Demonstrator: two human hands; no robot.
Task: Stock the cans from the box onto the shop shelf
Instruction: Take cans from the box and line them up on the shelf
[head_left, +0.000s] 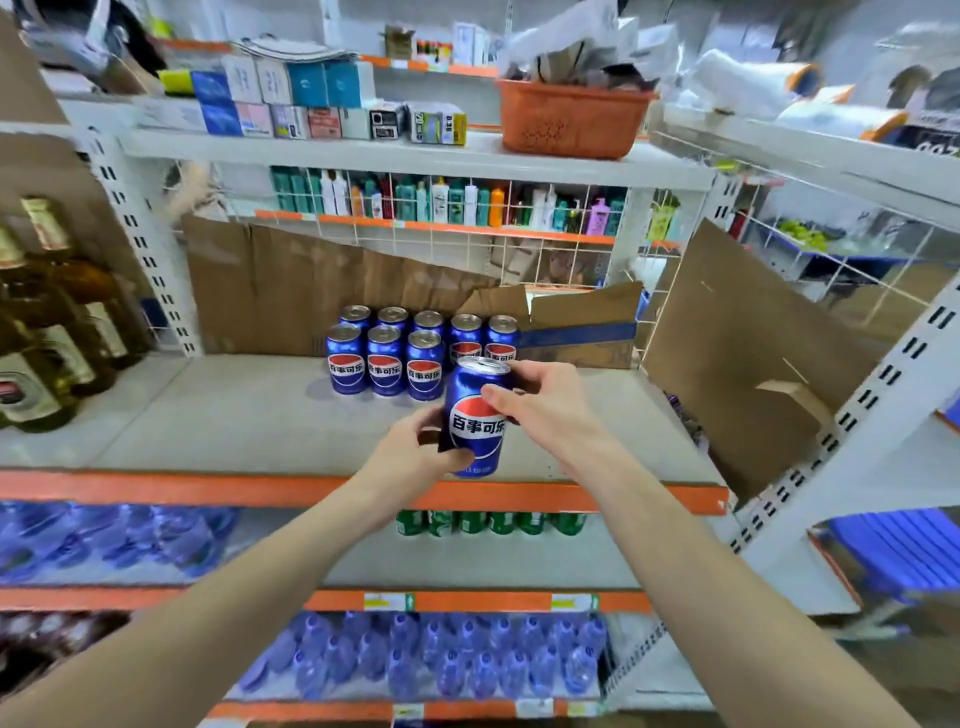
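Note:
A blue cola can (475, 415) with a red, white and blue logo is held upright just above the front of the grey shelf (234, 415). My left hand (415, 447) grips its lower left side. My right hand (545, 405) holds its upper right side, thumb across the front. Behind it, several matching cans (387, 358) stand in two rows on the shelf. An open cardboard box (576, 327) sits at the back right of the shelf, its inside hidden.
Brown glass bottles (47, 332) stand at the shelf's left end. A cardboard flap (748, 353) leans at the right. Green cans (488, 522) and blue water bottles (441, 654) fill the lower shelves. An orange basket (571, 122) sits on the shelf above.

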